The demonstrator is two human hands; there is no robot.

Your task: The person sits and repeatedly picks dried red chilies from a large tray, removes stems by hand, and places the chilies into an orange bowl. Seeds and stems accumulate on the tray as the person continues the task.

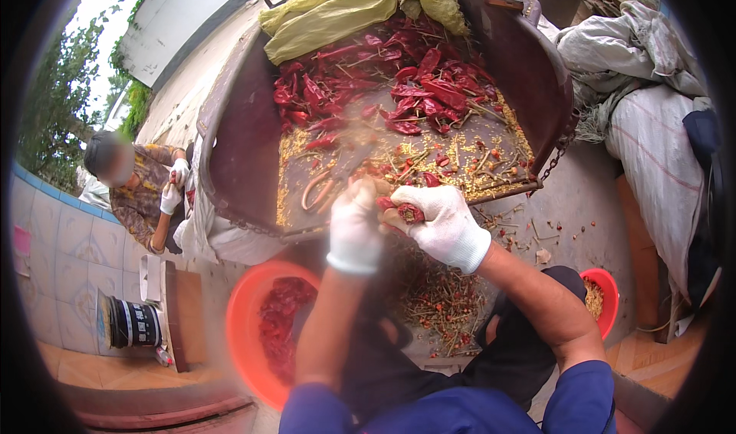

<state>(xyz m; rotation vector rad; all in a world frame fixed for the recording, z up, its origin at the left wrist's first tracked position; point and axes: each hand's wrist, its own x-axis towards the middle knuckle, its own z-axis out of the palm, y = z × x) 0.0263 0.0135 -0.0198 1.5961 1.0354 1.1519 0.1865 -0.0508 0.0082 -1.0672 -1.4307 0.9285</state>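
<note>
My right hand (440, 224), in a white knit glove, grips dried red chili peppers (410, 212); one cut or broken end faces up from its fist. My left hand (357, 227), also gloved, meets it fingertip to fingertip, blurred; what its fingers hold is unclear. Both are above the front edge of a maroon metal cart bed (247, 135). Inside lies a heap of dried red chilies (425, 89), with yellow seeds (489, 189) and broken stems nearer me. Beside my left hand rests what looks like a pair of scissors (316, 192), its looped handles showing.
An orange-red basin (238, 313) of chilies stands left of my legs. Stems (445, 302) litter the floor between my feet. A smaller red bowl (612, 313) holds seeds. White woven sacks (655, 129) are at right, a yellow one (339, 17) behind the heap. A gloved co-worker (144, 192) sits left.
</note>
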